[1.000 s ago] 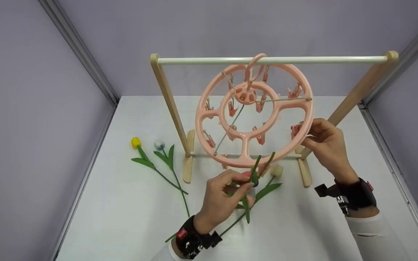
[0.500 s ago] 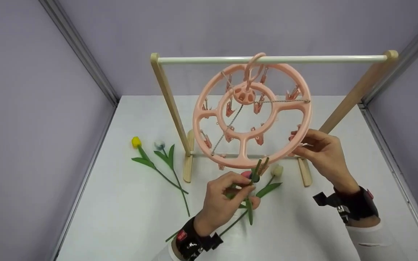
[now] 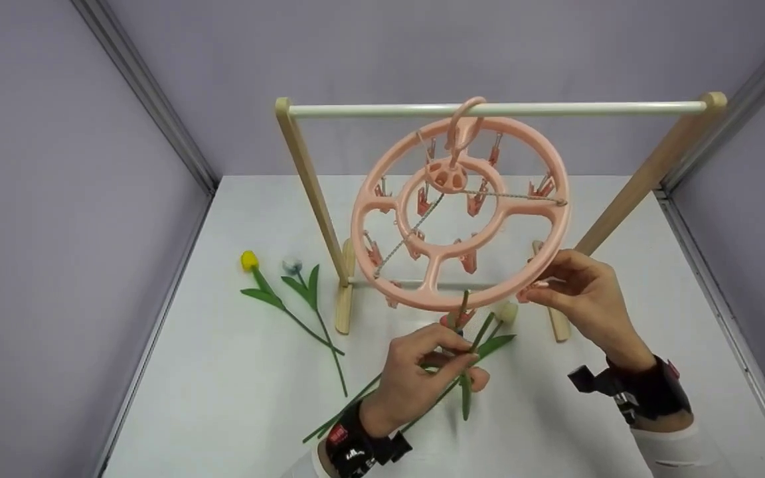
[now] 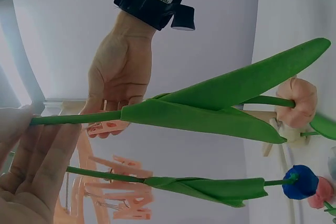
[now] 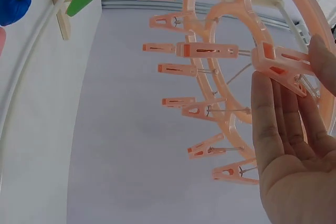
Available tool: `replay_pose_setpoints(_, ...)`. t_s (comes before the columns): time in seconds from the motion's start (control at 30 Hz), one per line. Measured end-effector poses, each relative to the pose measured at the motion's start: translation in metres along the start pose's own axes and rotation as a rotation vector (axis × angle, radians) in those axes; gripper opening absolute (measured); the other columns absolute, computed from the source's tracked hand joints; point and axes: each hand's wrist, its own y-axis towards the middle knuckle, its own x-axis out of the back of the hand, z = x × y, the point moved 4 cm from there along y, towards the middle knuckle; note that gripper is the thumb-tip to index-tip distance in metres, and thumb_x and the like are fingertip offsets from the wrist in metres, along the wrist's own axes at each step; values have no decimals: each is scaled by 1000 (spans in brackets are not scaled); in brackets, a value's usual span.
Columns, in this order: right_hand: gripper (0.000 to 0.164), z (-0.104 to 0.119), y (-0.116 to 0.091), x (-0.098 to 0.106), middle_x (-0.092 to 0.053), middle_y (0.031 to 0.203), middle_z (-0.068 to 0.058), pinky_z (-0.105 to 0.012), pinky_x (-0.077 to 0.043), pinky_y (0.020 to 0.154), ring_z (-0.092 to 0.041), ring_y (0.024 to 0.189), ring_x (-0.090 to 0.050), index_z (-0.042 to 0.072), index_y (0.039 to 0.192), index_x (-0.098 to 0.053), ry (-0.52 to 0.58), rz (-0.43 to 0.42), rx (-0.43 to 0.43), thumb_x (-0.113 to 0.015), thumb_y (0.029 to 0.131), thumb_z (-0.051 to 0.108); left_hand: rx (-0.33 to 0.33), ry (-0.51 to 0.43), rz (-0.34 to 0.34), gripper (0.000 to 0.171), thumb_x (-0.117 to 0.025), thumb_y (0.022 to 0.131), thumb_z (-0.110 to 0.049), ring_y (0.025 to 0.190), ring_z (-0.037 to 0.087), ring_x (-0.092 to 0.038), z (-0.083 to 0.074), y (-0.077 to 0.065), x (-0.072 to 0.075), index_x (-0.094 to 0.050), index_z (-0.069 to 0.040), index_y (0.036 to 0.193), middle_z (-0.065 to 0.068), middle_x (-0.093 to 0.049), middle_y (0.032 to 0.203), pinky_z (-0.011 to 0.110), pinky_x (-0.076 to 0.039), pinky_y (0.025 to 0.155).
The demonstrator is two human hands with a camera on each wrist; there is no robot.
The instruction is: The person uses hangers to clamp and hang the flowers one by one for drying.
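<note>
My left hand [image 3: 422, 365] pinches the green stem of a peach tulip [image 4: 297, 100], whose bloom points down towards the table. Alongside it a blue tulip [image 4: 300, 182] hangs bloom-down, its stem passing behind my left fingers by the pegs at the ring's front. A round pink clip hanger [image 3: 358, 229] hangs by its hook from a white bar. At the hanger's right front, my right hand [image 3: 582, 292] squeezes a pink clothes peg [image 5: 278, 64] between thumb and fingers. The peg's jaws face away from the palm, with nothing between them.
A yellow tulip [image 3: 249, 260] and a pale blue tulip [image 3: 292, 266] lie left of the wooden rack [image 3: 309, 186]. Under the hanger's front lies a white tulip [image 3: 506, 312]; a pink bloom [image 4: 320, 199] shows beside the blue one. Several other pegs hang round the ring.
The hanger has turned, its front spoke shifting left. My right hand has moved down and left with the peg. My left hand has shifted slightly right and nearer, still pinching the tulip stem.
</note>
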Motion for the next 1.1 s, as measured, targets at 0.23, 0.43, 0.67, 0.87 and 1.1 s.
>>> replay_pose_setpoints(0.23, 32, 1, -4, -11, -78, 105, -2, -27, -66, 83, -14, 99, -76, -17, 113, -63, -6, 5, -33, -73, 84, -24, 24, -33, -5, 7, -77, 95, -3, 84, 25, -79, 5, 0, -2, -74, 1, 100, 18, -74, 95, 28, -68, 72)
replay_pose_setpoints(0.43, 36, 1, -7, -21, -79, 107, -4, -28, -66, 85, -15, 99, -76, -17, 116, -63, -10, 15, -32, -73, 83, -24, 22, -26, -33, 7, -78, 94, -3, 80, 27, -78, 9, 2, -2, -74, -2, 100, 18, -75, 95, 29, -68, 70)
replay_pose_setpoints(0.67, 41, 1, -9, -34, -78, 108, -5, -27, -66, 84, -16, 98, -76, -15, 121, -64, 3, 2, -51, -74, 82, -23, 41, -53, -60, 9, -76, 95, -3, 74, 39, -73, 14, 5, 1, -72, 0, 103, 21, -73, 97, 31, -68, 70)
replay_pose_setpoints(0.87, 41, 0, -9, -46, -78, 106, -5, -27, -67, 82, -16, 96, -76, -14, 121, -65, 16, -10, -49, -75, 82, -22, 38, -9, -90, 11, -76, 96, -4, 78, 32, -74, 19, 5, 4, -72, 0, 106, 20, -73, 97, 30, -67, 69)
replay_pose_setpoints(1.1, 41, 0, -9, -57, -79, 106, -3, -26, -66, 84, -15, 96, -76, -11, 121, -67, 22, -4, -26, -74, 83, -23, 6, 20, -131, 10, -75, 97, -3, 82, 27, -77, 26, 7, 9, -73, -1, 106, 18, -77, 100, 30, -67, 68)
